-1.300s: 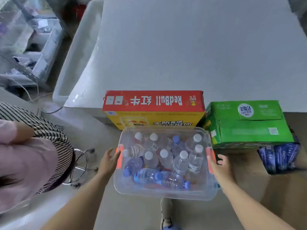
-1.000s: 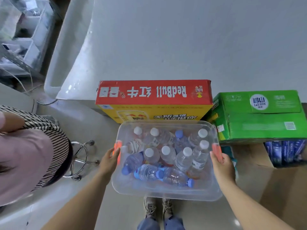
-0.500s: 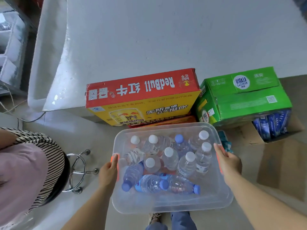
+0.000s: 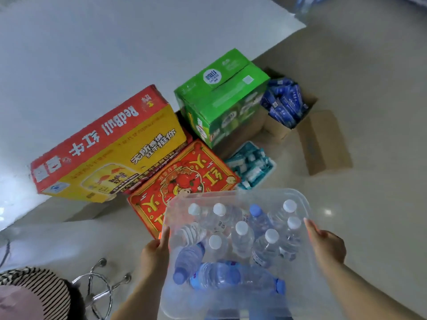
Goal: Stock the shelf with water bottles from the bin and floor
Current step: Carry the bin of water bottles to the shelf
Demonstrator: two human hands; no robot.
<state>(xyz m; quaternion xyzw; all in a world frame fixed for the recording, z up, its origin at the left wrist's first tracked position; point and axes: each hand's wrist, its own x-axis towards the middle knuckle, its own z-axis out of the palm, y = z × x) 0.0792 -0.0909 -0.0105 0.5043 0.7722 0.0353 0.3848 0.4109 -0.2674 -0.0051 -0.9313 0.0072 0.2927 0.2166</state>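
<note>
Gripping the clear plastic bin (image 4: pixel 233 303) at its two short ends, the left hand (image 4: pixel 154 255) and the right hand (image 4: pixel 328 247) carry it above the floor (image 4: pixel 369 192); each hand has its fingers curled over the rim. Inside the bin, water bottles (image 4: pixel 241 239) crowd together: several stand upright with white caps, one upright with a blue cap, and others with blue caps lie on their sides toward the near wall. Beyond the bin's far edge a flat red and gold carton (image 4: pixel 184 179) lies on the floor, partly under a red and yellow RedBull carton (image 4: pixel 104 153) that leans against a white wall panel. Just right of these stands a green carton (image 4: pixel 219 95), with a small tray of teal packets (image 4: pixel 250 165) in front of it and an open cardboard box of blue packets (image 4: pixel 286 105) at its side. At lower left a person in a striped top (image 4: pixel 32 294) sits beside a chrome stool base (image 4: pixel 99 287).
</note>
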